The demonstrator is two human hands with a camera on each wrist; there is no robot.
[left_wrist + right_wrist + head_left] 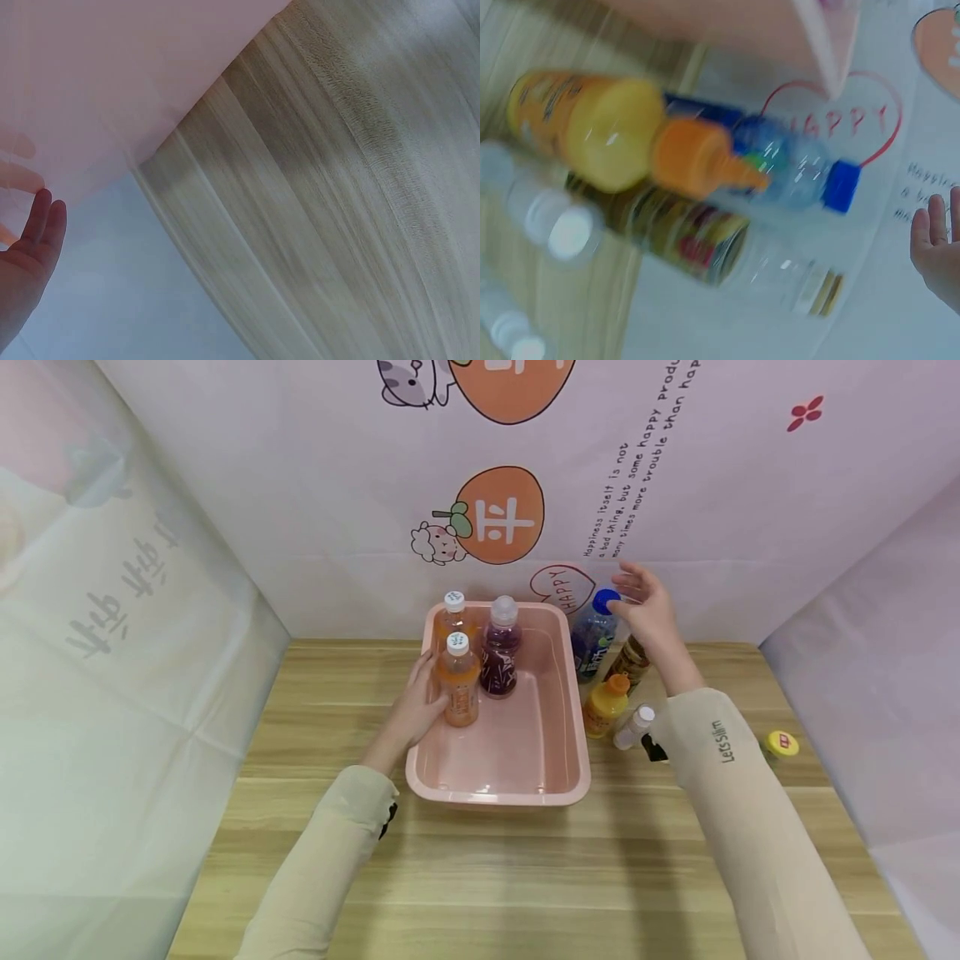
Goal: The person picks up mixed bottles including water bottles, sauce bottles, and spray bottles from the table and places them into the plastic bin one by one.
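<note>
My left hand (420, 703) rests at the left rim of a pink plastic basin (497, 797), fingers fairly straight, thumb beside an orange-drink bottle (461, 689). The left wrist view shows the fingers (52, 225) near the basin's outer wall; part of the hand is out of frame. Behind that bottle stands a second white-capped orange-drink bottle (452, 620), next to a dark purple-drink bottle (500, 652). My right hand (651, 617) is spread beside a clear bottle with a blue cap (596, 639); in the right wrist view they are apart.
Right of the basin stand a brownish-labelled bottle (628, 665), a yellow bottle with an orange cap (606, 706) and a small white-capped bottle (634, 727). A yellow-lidded container (782, 744) sits farther right, partly behind the sleeve. Printed cloth walls enclose the wooden table (480, 885).
</note>
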